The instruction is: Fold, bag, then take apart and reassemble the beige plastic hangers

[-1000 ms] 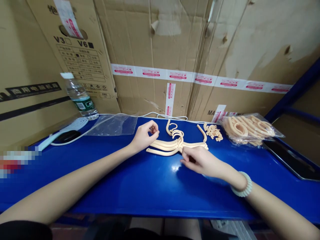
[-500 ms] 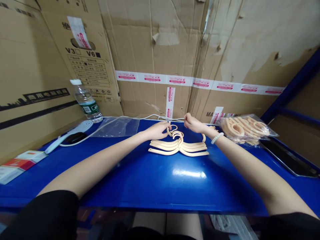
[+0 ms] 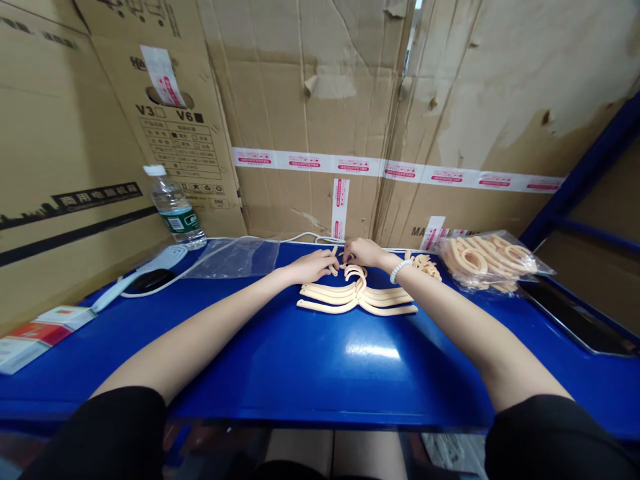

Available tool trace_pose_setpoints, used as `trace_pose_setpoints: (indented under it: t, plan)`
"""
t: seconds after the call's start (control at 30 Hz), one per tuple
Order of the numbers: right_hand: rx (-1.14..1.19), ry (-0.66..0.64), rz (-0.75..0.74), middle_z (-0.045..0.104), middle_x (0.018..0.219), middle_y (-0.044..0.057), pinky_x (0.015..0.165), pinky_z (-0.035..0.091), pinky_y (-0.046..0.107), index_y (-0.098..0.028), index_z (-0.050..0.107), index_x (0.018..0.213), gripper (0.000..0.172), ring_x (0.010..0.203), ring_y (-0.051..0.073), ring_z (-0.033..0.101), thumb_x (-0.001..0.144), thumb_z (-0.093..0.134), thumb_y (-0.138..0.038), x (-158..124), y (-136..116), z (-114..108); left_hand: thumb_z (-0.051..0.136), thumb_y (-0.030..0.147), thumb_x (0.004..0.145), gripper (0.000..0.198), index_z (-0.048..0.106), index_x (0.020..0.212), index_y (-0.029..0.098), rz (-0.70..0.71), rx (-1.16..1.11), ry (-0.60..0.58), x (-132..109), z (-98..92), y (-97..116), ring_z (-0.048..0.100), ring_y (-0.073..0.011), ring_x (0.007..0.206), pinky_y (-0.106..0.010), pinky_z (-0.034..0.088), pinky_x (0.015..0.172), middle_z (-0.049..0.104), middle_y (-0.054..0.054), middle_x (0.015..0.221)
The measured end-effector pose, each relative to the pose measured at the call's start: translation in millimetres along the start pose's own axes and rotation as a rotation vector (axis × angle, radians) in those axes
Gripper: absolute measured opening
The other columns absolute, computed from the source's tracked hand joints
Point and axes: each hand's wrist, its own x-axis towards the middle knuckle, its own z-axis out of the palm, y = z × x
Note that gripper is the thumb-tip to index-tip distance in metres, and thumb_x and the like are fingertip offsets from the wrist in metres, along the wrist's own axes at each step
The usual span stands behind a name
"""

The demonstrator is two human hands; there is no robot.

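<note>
My left hand [image 3: 311, 268] is closed around a beige hanger part [image 3: 335, 252] behind the row of hangers. Close beside it, my right hand [image 3: 364, 252] has its fingers bent together at the same part. Whatever small thing it may pinch is hidden. Just in front of both hands lie several beige plastic hangers [image 3: 330, 305], overlapped in a neat row with their hooks pointing away from me. A heap of small beige pieces [image 3: 425, 265] sits behind my right wrist, partly covered by the forearm.
At the back right lies a clear bag of beige hanger parts [image 3: 490, 260], beside a dark tablet-like device [image 3: 575, 317]. On the left are a flat clear bag [image 3: 233, 259], a water bottle [image 3: 177, 212], a white-handled item [image 3: 135, 273] and a small box [image 3: 43, 333]. Cardboard [image 3: 310, 113] walls the back.
My right hand has moved left and down from above the small pieces to beside my left hand. The held part has turned, its round hook no longer showing. More of the small-piece heap shows.
</note>
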Motion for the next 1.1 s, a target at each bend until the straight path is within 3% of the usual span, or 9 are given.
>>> trace_pose_setpoints:
  t: [0.17, 0.3, 0.43, 0.53, 0.6, 0.77, 0.83, 0.97, 1.1]
  plan:
    - [-0.005, 0.157, 0.038, 0.075, 0.089, 0.01, 0.067, 0.037, 0.027, -0.016, 0.074, 0.078, 0.017, 0.085, 0.022, 0.064, 0.073, 0.064, -0.004, -1, -6, 0, 0.057, 0.012, 0.089, 0.015, 0.067, 0.093, 0.022, -0.015, -0.02, 0.052, -4, 1.3, 3, 0.059, -0.02, 0.101, -0.03, 0.044, 0.09, 0.065, -0.003, 0.107]
    - [0.066, 0.394, 0.135, 0.07, 0.074, 0.008, 0.065, 0.037, 0.027, -0.013, 0.071, 0.086, 0.01, 0.071, 0.019, 0.061, 0.084, 0.062, -0.018, -12, -6, -11, 0.056, 0.014, 0.09, 0.013, 0.066, 0.091, 0.022, -0.035, -0.072, 0.148, -9, -7.4, 12, 0.061, -0.018, 0.092, -0.028, 0.046, 0.084, 0.066, -0.002, 0.1]
    - [0.198, 0.634, 0.236, 0.065, 0.067, 0.005, 0.061, 0.041, 0.027, -0.011, 0.067, 0.096, 0.035, 0.061, 0.017, 0.058, 0.099, 0.046, -0.039, -47, -26, -18, 0.049, 0.02, 0.097, 0.015, 0.064, 0.096, 0.019, -0.032, -0.173, 0.299, -25, -19.5, 40, 0.063, -0.0194, 0.097, -0.033, 0.049, 0.09, 0.067, -0.006, 0.103]
    - [0.45, 0.749, 0.274, 0.06, 0.056, 0.0, 0.055, 0.041, 0.027, -0.014, 0.069, 0.095, 0.039, 0.051, 0.014, 0.053, 0.094, 0.056, -0.05, -82, -55, -13, 0.046, 0.024, 0.1, 0.021, 0.066, 0.096, 0.019, -0.018, -0.403, 0.463, -42, -19.4, 74, 0.066, -0.0194, 0.1, -0.033, 0.052, 0.09, 0.069, -0.008, 0.103]
    - [0.727, 0.756, 0.312, 0.061, 0.055, -0.001, 0.051, 0.041, 0.026, -0.016, 0.071, 0.091, 0.036, 0.049, 0.014, 0.054, 0.086, 0.068, -0.052, -101, -75, -4, 0.056, 0.026, 0.096, 0.015, 0.067, 0.091, 0.019, -0.049, -0.644, 0.538, -52, -13.2, 96, 0.067, -0.0213, 0.103, -0.033, 0.056, 0.087, 0.071, -0.009, 0.103]
    - [1.071, 0.746, 0.353, 0.07, 0.068, 0.002, 0.056, 0.05, 0.027, -0.018, 0.074, 0.096, 0.028, 0.055, 0.013, 0.059, 0.083, 0.074, -0.042, -125, -104, 30, 0.073, 0.026, 0.083, 0.015, 0.06, 0.085, 0.02, -0.206, -1.036, 0.457, -61, 11.9, 127, 0.071, -0.0195, 0.089, -0.033, 0.062, 0.08, 0.068, -0.004, 0.09]
    - [1.202, 0.71, 0.312, 0.073, 0.078, 0.004, 0.06, 0.053, 0.028, -0.02, 0.075, 0.099, 0.023, 0.062, 0.014, 0.062, 0.084, 0.073, -0.037, -128, -105, 41, 0.076, 0.024, 0.079, 0.028, 0.051, 0.09, 0.022, -0.265, -1.143, 0.45, -61, 20.5, 128, 0.072, -0.0191, 0.088, -0.032, 0.063, 0.077, 0.067, -0.002, 0.09]
    - [1.376, 0.578, 0.275, 0.074, 0.09, 0.006, 0.059, 0.055, 0.031, -0.021, 0.075, 0.106, 0.026, 0.07, 0.017, 0.066, 0.089, 0.067, -0.039, -131, -103, 51, 0.081, 0.022, 0.074, 0.055, 0.042, 0.113, 0.026, -0.326, -1.249, 0.459, -60, 29.6, 121, 0.072, -0.0234, 0.101, -0.038, 0.064, 0.082, 0.067, -0.007, 0.115]
    - [1.358, 0.549, 0.314, 0.073, 0.085, 0.004, 0.053, 0.053, 0.027, -0.02, 0.071, 0.098, 0.02, 0.061, 0.014, 0.062, 0.085, 0.075, -0.035, -133, -103, 52, 0.079, 0.021, 0.077, 0.042, 0.049, 0.106, 0.022, -0.341, -1.249, 0.407, -61, 29.4, 118, 0.07, -0.0255, 0.107, -0.04, 0.061, 0.091, 0.069, -0.009, 0.111]
